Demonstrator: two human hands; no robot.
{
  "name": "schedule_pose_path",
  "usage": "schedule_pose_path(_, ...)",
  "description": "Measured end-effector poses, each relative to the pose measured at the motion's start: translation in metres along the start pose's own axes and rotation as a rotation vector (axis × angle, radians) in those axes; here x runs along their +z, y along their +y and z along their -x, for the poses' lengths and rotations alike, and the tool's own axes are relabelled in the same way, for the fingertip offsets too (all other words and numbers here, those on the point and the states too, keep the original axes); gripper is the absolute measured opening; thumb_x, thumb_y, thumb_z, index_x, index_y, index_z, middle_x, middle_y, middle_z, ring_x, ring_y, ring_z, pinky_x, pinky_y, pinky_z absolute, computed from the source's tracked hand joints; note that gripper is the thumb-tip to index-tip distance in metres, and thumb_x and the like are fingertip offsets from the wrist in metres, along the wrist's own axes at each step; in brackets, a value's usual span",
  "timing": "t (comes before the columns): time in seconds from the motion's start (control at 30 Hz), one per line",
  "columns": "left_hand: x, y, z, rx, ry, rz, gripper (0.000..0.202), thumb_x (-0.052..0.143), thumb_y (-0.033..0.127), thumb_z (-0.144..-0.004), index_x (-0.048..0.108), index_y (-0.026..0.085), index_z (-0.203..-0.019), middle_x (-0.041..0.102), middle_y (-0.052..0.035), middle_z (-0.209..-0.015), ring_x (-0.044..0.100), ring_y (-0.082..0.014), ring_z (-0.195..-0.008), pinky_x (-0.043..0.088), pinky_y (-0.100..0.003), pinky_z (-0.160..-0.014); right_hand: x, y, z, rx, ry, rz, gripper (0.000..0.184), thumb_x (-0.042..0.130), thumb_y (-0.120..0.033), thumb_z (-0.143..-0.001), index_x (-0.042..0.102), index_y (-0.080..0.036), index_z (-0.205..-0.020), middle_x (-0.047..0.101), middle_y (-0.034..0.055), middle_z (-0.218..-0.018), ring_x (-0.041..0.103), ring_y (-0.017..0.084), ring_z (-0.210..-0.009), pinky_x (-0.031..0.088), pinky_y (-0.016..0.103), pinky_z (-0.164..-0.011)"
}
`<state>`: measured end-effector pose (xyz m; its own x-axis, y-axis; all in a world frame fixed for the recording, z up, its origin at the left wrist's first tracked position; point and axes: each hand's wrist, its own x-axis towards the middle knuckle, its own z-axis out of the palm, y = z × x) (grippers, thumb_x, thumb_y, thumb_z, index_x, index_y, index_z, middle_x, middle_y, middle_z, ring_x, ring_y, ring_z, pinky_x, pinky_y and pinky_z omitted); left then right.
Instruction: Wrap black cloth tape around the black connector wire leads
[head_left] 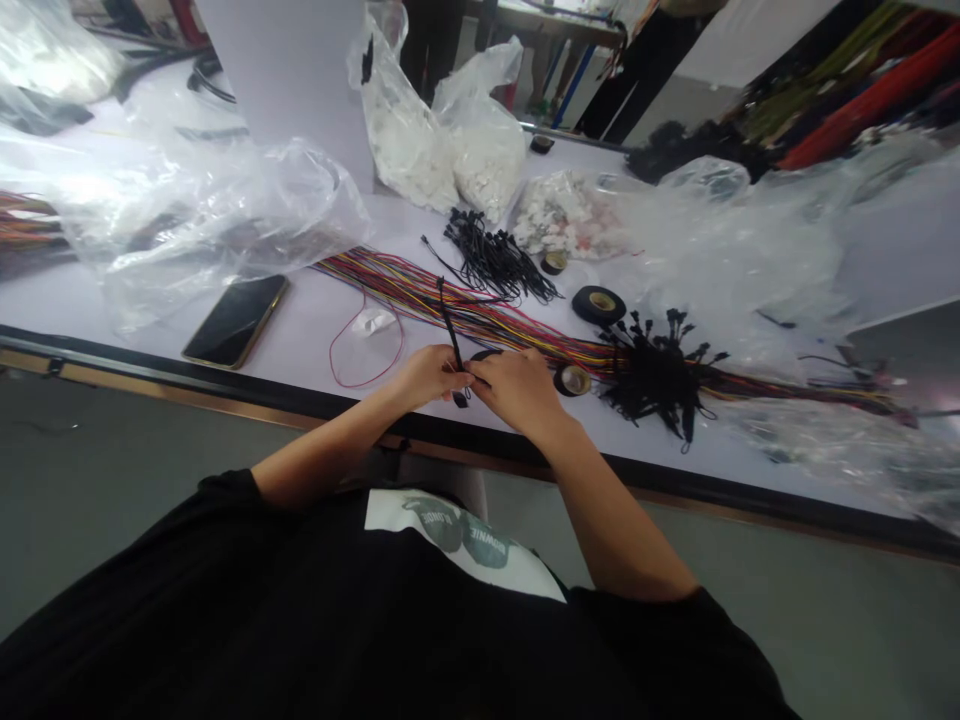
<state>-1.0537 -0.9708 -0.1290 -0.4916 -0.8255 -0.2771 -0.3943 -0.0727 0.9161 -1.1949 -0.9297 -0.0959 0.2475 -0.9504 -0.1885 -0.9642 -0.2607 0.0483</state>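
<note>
My left hand (433, 376) and my right hand (514, 388) meet near the table's front edge, both closed on a black taped wire strand (448, 325) that sticks up and away from them. A small black piece (460, 398) hangs between my fingers. A long bundle of multicoloured wires (487, 318) lies across the table just behind my hands. A roll of black tape (573, 380) lies right of my right hand, touching the bundle.
A phone (236, 320) lies at the left near the table edge (225, 385). A loose red wire loop (366, 350), a second tape roll (598, 304), piles of black clips (499, 262) (660, 375), clear plastic bags (225, 215) and bags of white parts (450, 150) surround the work.
</note>
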Motion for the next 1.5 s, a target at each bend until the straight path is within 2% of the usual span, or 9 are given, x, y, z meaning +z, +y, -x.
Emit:
schedule_pose_path(0.13,-0.007,0.007,0.002,-0.013,-0.070,-0.221,0.027,0.057,0.025,-0.080,0.056,0.013,-0.056,0.049,0.0048,-0.039,0.046,-0.0058,-0.037,0.033,-0.018,-0.042,0.004,-0.001,0.000,0.011,0.020,-0.002,0.031,0.039,-0.030,-0.093,0.064,-0.025,-0.109,0.072,0.0064,-0.103,0.061,0.025,-0.100,0.027,0.037,-0.076)
schedule_pose_path(0.33,-0.009,0.011,0.003,-0.083,-0.115,-0.102,0.020,0.063,0.014,-0.073,0.056,0.012,-0.054,0.049,0.0059,-0.038,0.047,-0.0055,-0.036,0.036,-0.017,-0.043,0.002,-0.001,-0.001,-0.005,0.003,-0.013,0.030,0.042,-0.032,-0.093,0.064,-0.025,-0.113,0.072,0.0062,-0.105,0.060,0.026,-0.101,0.027,0.037,-0.076)
schedule_pose_path(0.5,-0.008,0.011,0.005,-0.032,-0.131,-0.119,0.019,0.054,0.004,-0.074,0.057,0.012,-0.057,0.048,0.0066,-0.039,0.047,-0.0053,-0.037,0.036,-0.018,-0.045,-0.002,0.000,0.000,-0.027,0.027,0.019,0.034,0.045,-0.030,-0.092,0.058,-0.025,-0.122,0.070,0.0073,-0.111,0.059,0.026,-0.103,0.025,0.037,-0.076)
schedule_pose_path(0.77,-0.009,0.004,0.000,0.060,-0.113,-0.352,0.018,0.052,0.014,-0.073,0.056,0.015,-0.055,0.047,0.0051,-0.037,0.047,-0.0089,-0.041,0.033,-0.021,-0.047,0.005,-0.003,-0.004,-0.088,0.109,0.098,0.026,0.047,-0.025,-0.086,0.068,-0.017,-0.097,0.072,0.0106,-0.089,0.057,0.024,-0.091,0.021,0.038,-0.073)
schedule_pose_path(1.03,-0.003,0.002,-0.008,-0.080,0.035,0.030,0.019,0.052,0.012,-0.067,0.046,0.016,-0.049,0.037,0.0071,-0.037,0.035,-0.0057,-0.035,0.024,-0.021,-0.041,0.020,0.003,-0.018,-0.141,0.255,0.090,0.026,0.043,-0.024,-0.085,0.067,-0.014,-0.092,0.071,0.0096,-0.085,0.054,0.022,-0.087,0.019,0.041,-0.081)
schedule_pose_path(1.17,-0.007,0.005,-0.012,-0.130,0.049,0.133,0.024,0.051,0.008,-0.067,0.040,0.017,-0.047,0.034,0.0077,-0.036,0.029,-0.0048,-0.035,0.020,-0.022,-0.041,0.021,0.005,-0.029,-0.118,0.270,0.024,0.025,0.045,-0.023,-0.084,0.067,-0.018,-0.095,0.073,0.0076,-0.089,0.056,0.023,-0.090,0.019,0.041,-0.085)
schedule_pose_path(1.27,-0.011,0.006,-0.014,-0.063,0.079,0.002,0.025,0.052,0.011,-0.069,0.040,0.017,-0.047,0.033,0.0073,-0.039,0.031,-0.0064,-0.039,0.022,-0.023,-0.045,0.016,0.009,-0.036,-0.073,0.214,-0.081,0.026,0.049,-0.026,-0.082,0.067,-0.022,-0.100,0.074,0.0052,-0.095,0.059,0.023,-0.093,0.023,0.040,-0.083)
schedule_pose_path(1.43,-0.015,0.006,-0.016,0.241,0.128,-0.449,0.028,0.055,0.013,-0.067,0.037,0.018,-0.046,0.035,0.0051,-0.048,0.036,-0.0096,-0.052,0.023,-0.026,-0.054,0.002,0.020,-0.037,-0.116,0.119,-0.153,0.028,0.048,-0.030,-0.083,0.069,-0.026,-0.101,0.074,0.0040,-0.103,0.061,0.024,-0.099,0.027,0.037,-0.081)
schedule_pose_path(1.5,-0.016,0.005,-0.017,0.262,0.113,-0.514,0.026,0.054,0.015,-0.068,0.039,0.018,-0.047,0.036,0.0048,-0.049,0.037,-0.0105,-0.054,0.023,-0.026,-0.055,-0.003,0.020,-0.036,-0.097,0.120,-0.131,0.029,0.047,-0.029,-0.083,0.070,-0.027,-0.101,0.074,0.0039,-0.101,0.062,0.024,-0.097,0.028,0.037,-0.081)
